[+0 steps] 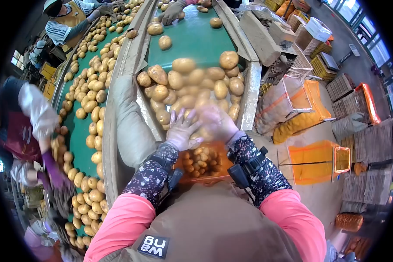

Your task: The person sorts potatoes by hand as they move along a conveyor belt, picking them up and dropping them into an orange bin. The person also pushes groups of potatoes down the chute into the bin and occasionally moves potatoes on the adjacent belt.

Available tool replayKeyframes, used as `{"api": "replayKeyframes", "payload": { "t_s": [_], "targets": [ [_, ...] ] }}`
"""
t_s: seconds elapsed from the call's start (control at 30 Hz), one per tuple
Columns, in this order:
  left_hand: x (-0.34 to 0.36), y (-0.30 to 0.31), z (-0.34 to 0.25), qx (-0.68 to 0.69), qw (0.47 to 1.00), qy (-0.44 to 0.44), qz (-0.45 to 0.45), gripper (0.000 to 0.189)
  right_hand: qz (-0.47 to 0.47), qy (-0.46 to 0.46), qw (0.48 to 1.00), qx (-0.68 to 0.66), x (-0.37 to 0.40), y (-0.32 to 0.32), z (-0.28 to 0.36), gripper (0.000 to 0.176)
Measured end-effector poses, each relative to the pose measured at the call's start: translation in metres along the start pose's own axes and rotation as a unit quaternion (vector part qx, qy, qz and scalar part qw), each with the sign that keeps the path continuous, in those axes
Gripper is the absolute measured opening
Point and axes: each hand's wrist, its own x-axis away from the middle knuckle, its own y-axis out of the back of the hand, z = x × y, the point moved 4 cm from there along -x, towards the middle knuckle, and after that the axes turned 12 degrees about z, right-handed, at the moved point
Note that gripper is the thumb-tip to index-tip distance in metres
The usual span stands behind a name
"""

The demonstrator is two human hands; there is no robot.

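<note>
Potatoes lie piled at the metal chute end of the green conveyor belt in front of me; those in the middle are blurred. My left hand, in a pale glove, rests at the near edge of the pile with its fingers spread, holding nothing. Close beside it, my right hand is smeared by motion over the potatoes, and its fingers cannot be made out. Below both hands, against my apron, an orange mesh bag stands with its mouth toward me and several potatoes inside.
A second green belt full of potatoes runs along the left, with co-workers beside it. A grey padded cushion lines the left chute wall. Metal frames with an orange mesh bag and stacked crates stand to the right.
</note>
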Motion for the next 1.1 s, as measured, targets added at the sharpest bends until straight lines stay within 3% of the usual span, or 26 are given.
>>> {"api": "replayKeyframes", "payload": {
  "t_s": [0.07, 0.13, 0.17, 0.2, 0.27, 0.3, 0.33, 0.4, 0.47, 0.5, 0.57, 0.6, 0.63, 0.67, 0.7, 0.73, 0.8, 0.87, 1.0, 1.03, 1.1],
  "targets": [
    [0.002, 0.003, -0.001, 0.02, 1.0, -0.006, -0.022, 0.065, -0.01, 0.034, 0.959, 0.281, 0.01, 0.009, 0.007, 0.029],
    [0.0, 0.003, -0.002, 0.019, 0.999, -0.013, -0.038, 0.065, -0.124, -0.075, 0.977, 0.159, 0.018, 0.038, 0.026, 0.028],
    [0.001, 0.002, -0.002, 0.02, 0.999, -0.015, -0.045, 0.065, -0.192, -0.141, 0.971, -0.006, 0.02, 0.052, 0.057, 0.028],
    [0.001, 0.002, -0.002, 0.017, 0.999, -0.014, -0.045, 0.065, -0.287, -0.18, 0.925, -0.173, 0.025, 0.065, 0.089, 0.029],
    [0.001, 0.001, -0.001, 0.011, 0.999, -0.012, -0.045, 0.066, -0.365, 0.026, 0.912, 0.187, 0.02, 0.115, 0.176, 0.034],
    [0.002, 0.001, -0.002, 0.013, 0.999, -0.012, -0.044, 0.066, -0.388, 0.127, 0.848, 0.338, 0.027, 0.14, 0.208, 0.036],
    [0.002, 0.001, -0.003, 0.015, 0.999, -0.012, -0.044, 0.066, -0.478, 0.217, 0.764, 0.375, 0.026, 0.161, 0.247, 0.043],
    [0.002, 0.001, -0.005, 0.017, 0.999, -0.011, -0.043, 0.066, -0.546, 0.031, 0.664, 0.511, 0.064, 0.279, 0.286, 0.046],
    [0.002, 0.004, -0.004, 0.017, 0.999, -0.01, -0.044, 0.066, -0.527, -0.244, 0.498, 0.644, 0.058, 0.341, 0.289, 0.046],
    [0.0, 0.006, -0.001, 0.013, 0.999, -0.01, -0.042, 0.065, -0.497, -0.238, 0.466, 0.693, 0.041, 0.344, 0.289, 0.046],
    [0.007, 0.003, -0.002, 0.009, 1.0, -0.004, -0.026, 0.065, -0.401, -0.187, 0.632, 0.636, 0.022, 0.328, 0.258, 0.045],
    [0.008, 0.004, -0.003, 0.013, 1.0, -0.006, -0.026, 0.065, -0.319, -0.128, 0.795, 0.499, 0.011, 0.301, 0.227, 0.045],
    [0.006, 0.006, -0.003, 0.017, 0.999, -0.007, -0.026, 0.064, -0.263, -0.219, 0.839, 0.423, -0.009, 0.25, 0.2, 0.046],
    [0.005, 0.009, -0.001, 0.017, 0.999, -0.011, -0.026, 0.064, -0.127, -0.355, 0.842, 0.387, -0.018, 0.234, 0.137, 0.044],
    [0.005, 0.01, -0.001, 0.017, 0.999, -0.013, -0.03, 0.064, -0.039, -0.206, 0.936, 0.283, -0.029, 0.165, 0.148, 0.038],
    [0.005, 0.011, -0.002, 0.018, 0.999, -0.016, -0.034, 0.063, -0.014, -0.24, 0.934, 0.265, -0.037, 0.135, 0.117, 0.039],
    [0.006, 0.009, -0.004, 0.026, 0.998, -0.027, -0.045, 0.062, 0.054, -0.311, 0.866, 0.389, -0.051, 0.105, 0.062, 0.053],
    [0.007, 0.01, -0.003, 0.036, 0.997, -0.042, -0.062, 0.061, 0.039, -0.338, 0.841, 0.42, -0.056, 0.093, 0.02, 0.062],
    [0.011, 0.008, -0.001, 0.101, 0.994, -0.047, -0.021, 0.063, 0.067, -0.429, 0.759, 0.484, -0.064, 0.072, 0.028, 0.075],
    [0.012, 0.008, 0.001, 0.129, 0.99, -0.053, -0.014, 0.064, 0.031, -0.365, 0.755, 0.544, -0.061, 0.071, 0.021, 0.075],
    [0.01, 0.004, 0.001, 0.131, 0.989, -0.056, -0.033, 0.066, 0.044, -0.409, 0.779, 0.474, -0.056, 0.074, 0.015, 0.074]
  ]
}}
